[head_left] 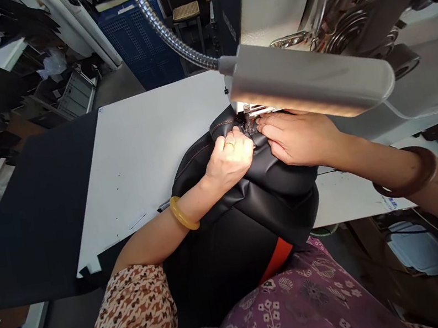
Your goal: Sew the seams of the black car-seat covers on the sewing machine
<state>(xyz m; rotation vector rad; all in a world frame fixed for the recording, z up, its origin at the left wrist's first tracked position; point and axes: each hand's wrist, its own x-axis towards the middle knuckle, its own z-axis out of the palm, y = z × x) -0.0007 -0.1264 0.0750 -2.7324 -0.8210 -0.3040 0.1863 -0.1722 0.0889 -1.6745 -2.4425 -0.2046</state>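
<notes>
So, the black leatherette seat cover (250, 226) sits bunched across the white bench (148, 142), its far end pushed in under the presser foot (254, 109) of the sewing machine (293, 6). Its near end sags off the bench edge toward the person's lap, where an orange-red panel (279, 257) shows. Orange stitching runs along a seam (196, 154) on the cover's far shoulder. From where I'm watching, the left hand (228, 157) lies pressed on top of the cover just short of the foot, fingers together and not closed around anything, with a ring (229, 143) on one finger and a yellow bangle (183, 212) at the wrist. The right hand (297, 140) comes in from the right, close beside the left, its fingertips (265, 127) pushed into a fold right at the foot; I can't tell whether they pinch it or only press. A brown bangle (407, 172) circles that forearm. A gooseneck lamp (305, 79) hangs low over the right hand, partly hiding the needle area from me. Left of the cover, a dark sheet of material (32, 229) overlaps the bench's left edge, and a blue crate (134, 38) stands beyond the far edge
</notes>
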